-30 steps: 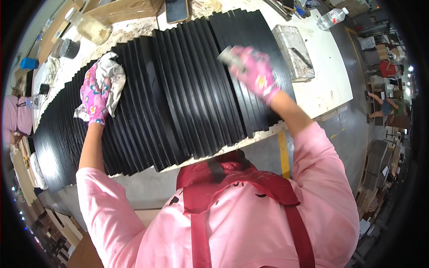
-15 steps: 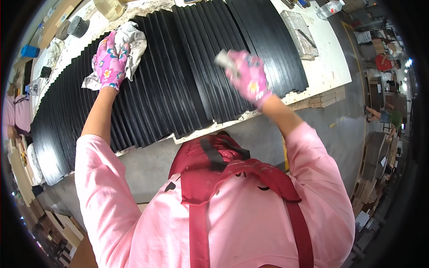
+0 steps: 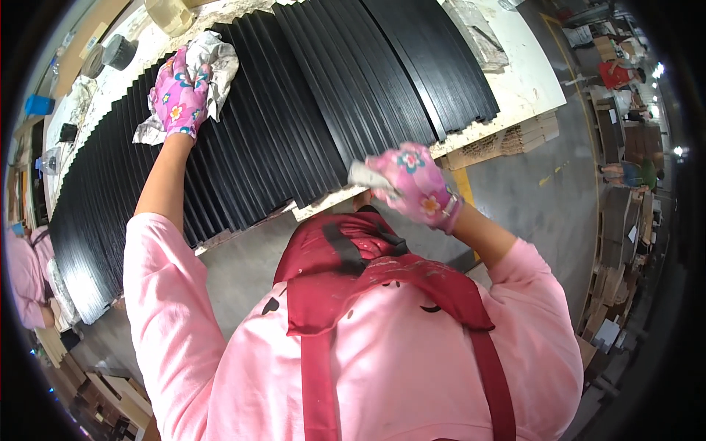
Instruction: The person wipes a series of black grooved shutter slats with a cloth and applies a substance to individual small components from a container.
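Note:
Black ribbed strips (image 3: 294, 110) lie side by side in overlapping rows across the work table. Over their left part, my left hand (image 3: 179, 95), in a pink flowered glove, presses on a crumpled whitish rag (image 3: 213, 62) that bulges out around it. Gloved the same way, my right hand (image 3: 418, 184) is at the near edge of the strips, right of the middle. Its fingers are closed round a small pale pad (image 3: 368, 178), whose exact kind is blurred by motion.
The white table top (image 3: 526, 92) shows at the right, with a grey block-like slab (image 3: 478, 40) on it. A dark round tub (image 3: 119, 53) and a clear container (image 3: 170, 16) stand at the back left. Another person's pink sleeve (image 3: 28, 275) shows at the far left.
My right hand with the pale pad has come down from over the strips toward their near edge. My left hand and the rag hold nearly the same place.

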### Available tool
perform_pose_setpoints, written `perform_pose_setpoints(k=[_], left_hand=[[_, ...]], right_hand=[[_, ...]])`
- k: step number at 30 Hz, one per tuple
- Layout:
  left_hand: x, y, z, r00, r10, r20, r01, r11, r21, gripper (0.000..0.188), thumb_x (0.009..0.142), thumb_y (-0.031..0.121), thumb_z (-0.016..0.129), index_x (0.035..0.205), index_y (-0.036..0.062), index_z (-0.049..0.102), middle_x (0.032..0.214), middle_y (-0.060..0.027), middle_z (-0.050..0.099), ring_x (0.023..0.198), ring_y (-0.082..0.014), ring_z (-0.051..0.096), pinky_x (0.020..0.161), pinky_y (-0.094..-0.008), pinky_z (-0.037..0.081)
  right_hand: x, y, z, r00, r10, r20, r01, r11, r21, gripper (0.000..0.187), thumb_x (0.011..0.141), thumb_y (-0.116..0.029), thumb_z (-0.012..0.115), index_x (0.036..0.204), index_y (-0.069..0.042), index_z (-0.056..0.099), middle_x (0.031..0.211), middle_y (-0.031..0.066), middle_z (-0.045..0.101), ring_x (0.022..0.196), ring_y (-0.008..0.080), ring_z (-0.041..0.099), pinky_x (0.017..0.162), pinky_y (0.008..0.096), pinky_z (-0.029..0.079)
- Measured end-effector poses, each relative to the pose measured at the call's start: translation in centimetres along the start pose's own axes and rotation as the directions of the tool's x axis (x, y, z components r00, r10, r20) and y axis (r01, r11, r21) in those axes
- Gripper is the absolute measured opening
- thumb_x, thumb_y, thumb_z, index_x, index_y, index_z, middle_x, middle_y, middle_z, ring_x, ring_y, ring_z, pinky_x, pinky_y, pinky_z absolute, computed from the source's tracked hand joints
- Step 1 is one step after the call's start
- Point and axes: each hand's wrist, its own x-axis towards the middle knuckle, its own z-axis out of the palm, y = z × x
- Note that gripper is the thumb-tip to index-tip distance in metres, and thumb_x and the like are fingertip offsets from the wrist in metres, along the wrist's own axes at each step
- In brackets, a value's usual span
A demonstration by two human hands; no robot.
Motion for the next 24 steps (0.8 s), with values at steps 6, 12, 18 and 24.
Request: perform_pose_setpoints(k=[6,12,18,24], left_hand=[[0.1,1.1,-0.3,1.000,0.015,-0.007,-0.015,1.000,-0.020,0.065,0.093,0.054,0.053,0.147,0.0198,0.043,0.143,-0.0131,0.050,0.134,-0.0305,0.044,0.110,-0.0483,0.031],[-0.4,-0.5,-0.3,0.999,0.014,-0.029,-0.014,1.000,-0.005,0.063,0.092,0.050,0.056,0.145,0.0169,0.045,0.140,-0.0146,0.051,0.132,-0.0315,0.046,0.109,-0.0467,0.033],[0.8,1.8,-0.8,0.997,0.068,-0.042,-0.068,0.998,-0.010,0.060,0.093,0.044,0.058,0.145,0.0171,0.045,0.139,-0.0140,0.053,0.128,-0.0324,0.049,0.106,-0.0447,0.037],[1.1,1.4,-0.7,0.999,-0.006,-0.043,-0.028,0.672,-0.740,0.045,0.095,0.024,0.059,0.134,0.0030,0.055,0.129,-0.0147,0.062,0.121,-0.0292,0.057,0.103,-0.0363,0.043]], right_hand=[[3.3,6.5,-1.6,0.830,0.264,-0.491,-0.245,0.964,0.104,0.039,0.087,-0.029,0.064,0.119,-0.006,0.062,0.106,0.0136,0.068,0.087,0.0343,0.067,0.084,0.0426,0.052],[-0.2,-0.8,0.0,0.999,0.046,-0.028,-0.046,0.999,-0.004,0.043,0.083,-0.032,0.071,0.119,-0.011,0.063,0.108,0.0074,0.067,0.105,0.0256,0.063,0.101,0.0421,0.039],[3.7,14.2,-4.1,0.660,0.476,-0.581,-0.462,0.867,0.185,0.047,0.086,-0.042,0.064,0.123,-0.014,0.060,0.109,0.0127,0.068,0.098,0.0344,0.066,0.086,0.0504,0.051],[7.2,9.2,-1.3,0.911,0.280,-0.301,-0.335,0.931,-0.147,0.037,0.067,-0.027,0.070,0.096,-0.006,0.067,0.077,0.0151,0.067,0.077,0.0332,0.068,0.068,0.0491,0.055]])
